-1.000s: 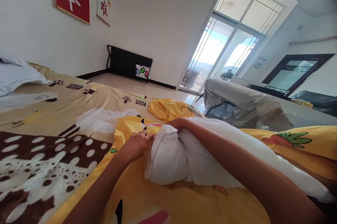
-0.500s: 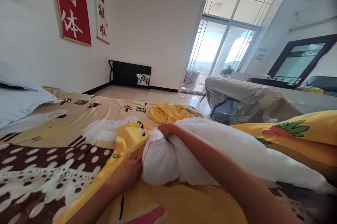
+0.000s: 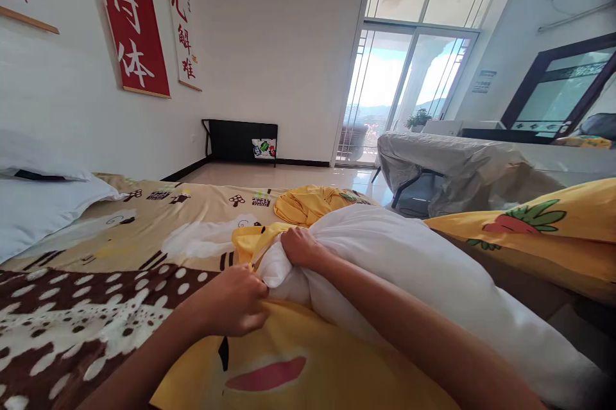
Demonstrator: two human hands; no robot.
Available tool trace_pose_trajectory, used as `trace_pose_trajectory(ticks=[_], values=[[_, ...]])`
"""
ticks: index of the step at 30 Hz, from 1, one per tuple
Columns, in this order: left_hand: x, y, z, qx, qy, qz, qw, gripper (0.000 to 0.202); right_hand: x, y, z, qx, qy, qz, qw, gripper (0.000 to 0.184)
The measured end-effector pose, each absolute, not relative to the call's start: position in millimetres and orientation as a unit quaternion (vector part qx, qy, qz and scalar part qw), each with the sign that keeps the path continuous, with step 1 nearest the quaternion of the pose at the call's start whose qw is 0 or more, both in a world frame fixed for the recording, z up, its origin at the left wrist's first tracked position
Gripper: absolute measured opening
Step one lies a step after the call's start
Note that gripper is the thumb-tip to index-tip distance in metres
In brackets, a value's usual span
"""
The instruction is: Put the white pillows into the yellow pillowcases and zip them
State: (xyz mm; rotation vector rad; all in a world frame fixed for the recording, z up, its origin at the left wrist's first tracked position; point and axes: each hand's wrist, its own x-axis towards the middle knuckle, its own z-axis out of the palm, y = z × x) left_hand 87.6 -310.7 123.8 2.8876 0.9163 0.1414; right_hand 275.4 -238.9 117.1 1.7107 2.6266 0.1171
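A plump white pillow (image 3: 394, 256) lies on the bed, stretching from the middle toward the lower right. Around its near end my right hand (image 3: 301, 247) is closed, bunching the white cloth. Just left of that, my left hand (image 3: 235, 301) is closed on the opening edge of a yellow pillowcase (image 3: 264, 375) printed with black marks and a pink shape. The pillowcase lies under and around the pillow's end, and part of its rim shows beyond my fingers. My left fingertips are partly hidden by the hand itself.
A patterned blanket (image 3: 192, 205) covers the bed. Beyond the pillow lies a crumpled yellow cloth (image 3: 308, 203). Another white pillow (image 3: 48, 205) is at left, and yellow carrot-print fabric (image 3: 539, 237) at right. Behind stand a plastic-covered table (image 3: 433, 147) and a black folded panel (image 3: 235, 142).
My left hand has risen slightly, drawing the pillowcase edge up against the pillow's end. My right hand has shifted a little on the bunched cloth. The view has tilted slightly.
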Motion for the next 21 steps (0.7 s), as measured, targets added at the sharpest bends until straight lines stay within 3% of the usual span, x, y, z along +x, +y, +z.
trace_pose_trajectory(ticks=[6, 10, 15, 21], values=[[83.1, -306.0, 122.3, 0.950, 0.283, 0.088, 0.096, 0.015, 270.8, -318.7, 96.2, 0.457, 0.868, 0.186, -0.047, 0.053], [83.4, -305.8, 108.7, 0.949, 0.281, 0.102, 0.103, 0.020, 291.5, -368.0, 87.9, 0.404, 0.891, 0.198, -0.066, 0.061], [90.6, -313.8, 105.1, 0.948, 0.291, 0.090, 0.093, 0.030, 302.9, -361.3, 77.1, 0.379, 0.905, 0.192, -0.040, 0.050], [125.6, -328.1, 113.9, 0.937, 0.293, 0.178, 0.073, 0.031, 266.6, -295.2, 78.7, 0.476, 0.878, 0.017, -0.045, 0.019]])
